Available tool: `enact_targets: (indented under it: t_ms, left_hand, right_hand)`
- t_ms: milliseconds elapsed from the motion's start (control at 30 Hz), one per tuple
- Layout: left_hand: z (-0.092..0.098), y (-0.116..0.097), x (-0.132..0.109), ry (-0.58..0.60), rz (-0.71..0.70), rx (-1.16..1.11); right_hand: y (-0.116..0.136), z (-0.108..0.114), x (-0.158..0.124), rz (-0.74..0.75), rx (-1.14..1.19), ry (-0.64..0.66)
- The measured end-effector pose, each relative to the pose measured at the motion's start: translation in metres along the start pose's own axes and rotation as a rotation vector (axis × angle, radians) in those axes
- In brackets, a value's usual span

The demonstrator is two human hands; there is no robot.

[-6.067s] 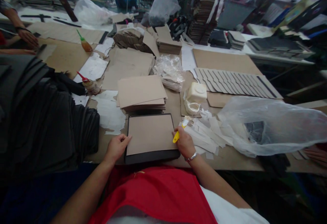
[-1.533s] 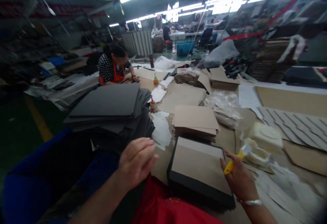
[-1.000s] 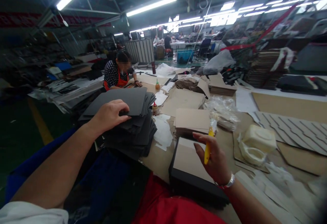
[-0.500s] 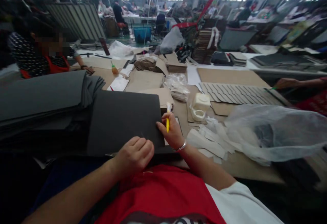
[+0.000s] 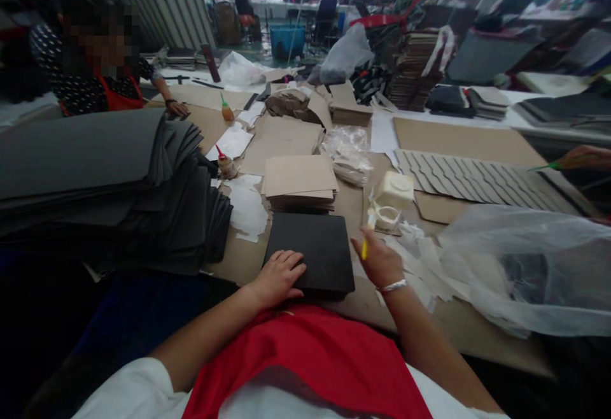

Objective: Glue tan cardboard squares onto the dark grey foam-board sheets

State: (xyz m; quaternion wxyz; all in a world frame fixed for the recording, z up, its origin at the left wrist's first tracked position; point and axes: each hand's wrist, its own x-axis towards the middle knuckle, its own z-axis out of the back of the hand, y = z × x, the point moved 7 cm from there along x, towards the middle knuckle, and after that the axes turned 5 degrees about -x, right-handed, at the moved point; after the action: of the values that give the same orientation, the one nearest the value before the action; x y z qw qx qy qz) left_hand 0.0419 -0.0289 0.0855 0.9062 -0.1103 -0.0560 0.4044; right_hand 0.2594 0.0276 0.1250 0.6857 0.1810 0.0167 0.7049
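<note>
A black board (image 5: 315, 247), folded or stacked to a smaller rectangle, lies at the table's front edge. My left hand (image 5: 281, 276) rests on its lower left part, fingers spread. To the right of the board, my right hand (image 5: 379, 260) is closed around a yellow-handled brush (image 5: 365, 246), whose pale tip is up near an open white container (image 5: 384, 215). Directly behind the black board sits a stack of tan cards (image 5: 300, 180).
Dark grey sheets (image 5: 81, 158) are piled high at the left. Small glue bottles (image 5: 226, 164) stand behind them. Clear plastic (image 5: 534, 266) and paper scraps lie right. A person (image 5: 95, 69) is at the far left; another person's hand (image 5: 583, 156) is at the right edge.
The large black sheet now shows as a smaller rectangle, uncovering the tan stack. My left hand has opened onto it. My right hand has moved right with the brush, off the black material.
</note>
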Motion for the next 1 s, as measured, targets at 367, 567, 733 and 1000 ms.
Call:
enact_targets:
  t_ms: [367,567,733,1000]
  left_hand:
    - [-0.021,-0.014,0.019,0.049,-0.116,-0.025]
    - [-0.037,-0.018,0.018,0.014,-0.131,0.049]
    - [-0.046,-0.025,0.018,0.023,-0.1,0.071]
    - [-0.04,-0.022,0.014,0.014,-0.047,0.058]
  right_hand:
    - [0.118,-0.04,0.069,0.029,0.983,0.526]
    - [0.147,-0.067,0.06,0.182,0.931,0.808]
    - [0.167,-0.096,0.065,0.282,0.851,0.917]
    - [0.056,-0.067,0.09,-0.088,0.716,0.373]
